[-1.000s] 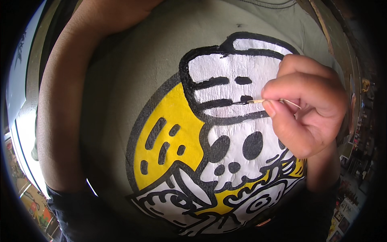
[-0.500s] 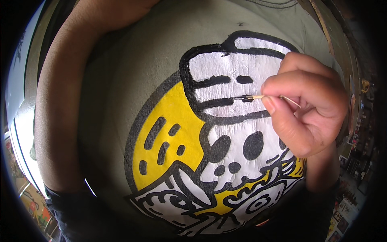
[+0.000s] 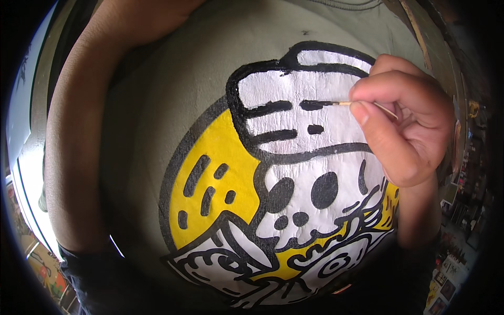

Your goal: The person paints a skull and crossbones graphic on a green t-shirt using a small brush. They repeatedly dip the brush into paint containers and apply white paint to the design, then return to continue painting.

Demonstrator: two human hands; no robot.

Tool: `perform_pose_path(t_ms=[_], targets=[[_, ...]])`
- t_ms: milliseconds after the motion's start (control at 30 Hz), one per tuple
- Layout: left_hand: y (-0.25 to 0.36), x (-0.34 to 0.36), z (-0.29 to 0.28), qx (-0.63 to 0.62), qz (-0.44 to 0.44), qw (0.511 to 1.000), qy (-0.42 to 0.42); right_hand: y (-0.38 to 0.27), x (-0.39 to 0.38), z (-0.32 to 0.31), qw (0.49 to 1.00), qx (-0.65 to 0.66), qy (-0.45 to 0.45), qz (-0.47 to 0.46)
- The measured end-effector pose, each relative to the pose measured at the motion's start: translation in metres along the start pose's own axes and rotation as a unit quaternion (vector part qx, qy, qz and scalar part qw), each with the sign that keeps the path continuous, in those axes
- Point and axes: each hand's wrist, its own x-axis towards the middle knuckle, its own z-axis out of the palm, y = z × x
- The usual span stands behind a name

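Note:
An olive-grey T-shirt [image 3: 139, 136] is spread out under my arms, its neckline seam at the top edge. On it is a printed cartoon design [image 3: 283, 194] in white, yellow and black: a skull under a big white fist shape [image 3: 268, 90]. My right hand [image 3: 407, 118] pinches a fine paintbrush [image 3: 342, 103] with a pale, thin handle and a black-wetted tip. The tip touches the upper short black dash [image 3: 312, 105] on the fist. My left forearm reaches up the left side; the left hand [image 3: 155, 18] lies at the top edge, fingers out of sight.
A bright white surface [image 3: 32, 184] borders the shirt on the left. Along the right rim runs a brown edge [image 3: 420, 34], with many small blurred objects [image 3: 467, 194] beyond it. Dark sleeves [image 3: 100, 278] cover my arms at the bottom.
My right hand has moved up with the paintbrush, from the lower short dash to the upper one. The shirt appears slightly farther left in the picture. The left arm stays put.

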Motion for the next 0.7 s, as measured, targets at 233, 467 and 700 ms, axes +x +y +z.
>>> perform_pose_path(t_ms=[233, 467, 700], targets=[[-0.007, 0.003, 0.007, -0.034, 0.019, 0.999, -0.003, 0.001, 0.002, 0.0, 0.999, -0.039, -0.018, -0.017], [-0.01, 0.011, 0.007, -0.098, -0.009, 0.993, -0.06, 0.002, -0.001, -0.001, 0.999, -0.038, -0.017, -0.006], [-0.003, 0.003, 0.002, -0.04, -0.008, 0.999, -0.024, 0.001, 0.003, 0.001, 0.999, -0.028, -0.02, -0.023]])
